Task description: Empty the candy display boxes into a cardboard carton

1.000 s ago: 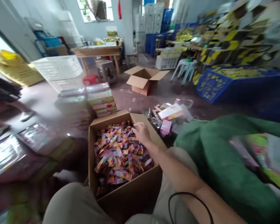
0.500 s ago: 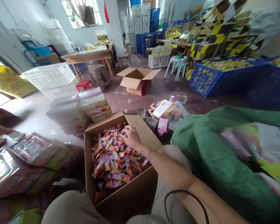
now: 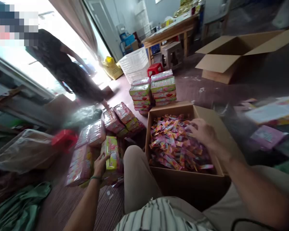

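Observation:
My left hand [image 3: 100, 165] is at the side of a yellow-green box pack [image 3: 111, 149], its fingers closed on the pack's near edge. That pack lies among other film-wrapped packs on the floor to my left. My right hand [image 3: 203, 132], blurred by motion, is over the right part of an open cardboard carton [image 3: 183, 171] between my knees. Its fingers look loosely apart, with nothing visible in them. Small pink and orange wrapped sachets [image 3: 170, 141] fill much of the carton.
Wrapped packs are stacked [image 3: 162, 85] behind the carton. Another open carton [image 3: 219, 61] stands at the back right. A red stool [image 3: 65, 141] and plastic-covered boxes are at left. A person [image 3: 62, 64] stands by the bright doorway. Pink packaging [image 3: 267, 136] lies at right.
The view has swung to the left. My left hand has come into view on the yellow-green pack. My right hand is still over the sachets. A standing person now shows.

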The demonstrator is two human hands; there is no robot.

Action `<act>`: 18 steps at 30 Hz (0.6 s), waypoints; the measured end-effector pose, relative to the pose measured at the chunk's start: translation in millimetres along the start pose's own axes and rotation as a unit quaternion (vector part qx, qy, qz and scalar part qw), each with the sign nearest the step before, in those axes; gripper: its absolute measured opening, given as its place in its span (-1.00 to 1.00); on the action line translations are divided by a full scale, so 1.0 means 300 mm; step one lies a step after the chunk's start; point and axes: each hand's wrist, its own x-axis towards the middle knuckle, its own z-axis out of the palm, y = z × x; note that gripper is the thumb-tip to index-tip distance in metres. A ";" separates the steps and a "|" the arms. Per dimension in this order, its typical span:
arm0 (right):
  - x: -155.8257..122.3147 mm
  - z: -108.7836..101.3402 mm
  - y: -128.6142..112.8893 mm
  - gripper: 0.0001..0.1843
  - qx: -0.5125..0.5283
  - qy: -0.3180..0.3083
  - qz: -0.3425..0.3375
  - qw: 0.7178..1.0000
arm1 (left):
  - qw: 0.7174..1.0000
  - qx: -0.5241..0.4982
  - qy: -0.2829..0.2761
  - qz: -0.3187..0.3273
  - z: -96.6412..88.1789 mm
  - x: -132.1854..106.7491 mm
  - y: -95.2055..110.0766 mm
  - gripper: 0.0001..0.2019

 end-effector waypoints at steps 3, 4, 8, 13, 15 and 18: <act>-0.015 0.003 -0.033 -0.74 0.016 -0.017 -0.023 0.999 | 0.995 -0.095 0.025 0.000 0.011 0.031 0.071 -0.32; -0.024 0.005 -0.059 -0.71 0.025 -0.017 -0.039 0.999 | 0.992 -0.129 0.011 0.011 0.016 0.031 0.113 -0.26; -0.070 0.016 -0.212 -0.65 0.066 0.046 -0.171 0.982 | 0.982 -0.133 -0.093 0.098 0.089 -0.038 0.332 -0.18; -0.139 -0.042 -0.395 -0.52 0.003 0.042 -0.398 0.916 | 0.948 -0.007 -0.183 0.259 0.324 -0.202 0.517 -0.36; -0.159 -0.075 -0.426 -0.55 -0.049 0.003 -0.428 0.903 | 0.922 0.066 -0.210 0.319 0.416 -0.253 0.537 -0.45; -0.171 -0.108 -0.426 -0.82 -0.110 -0.069 -0.415 0.901 | 0.892 0.144 -0.231 0.360 0.504 -0.283 0.541 -0.47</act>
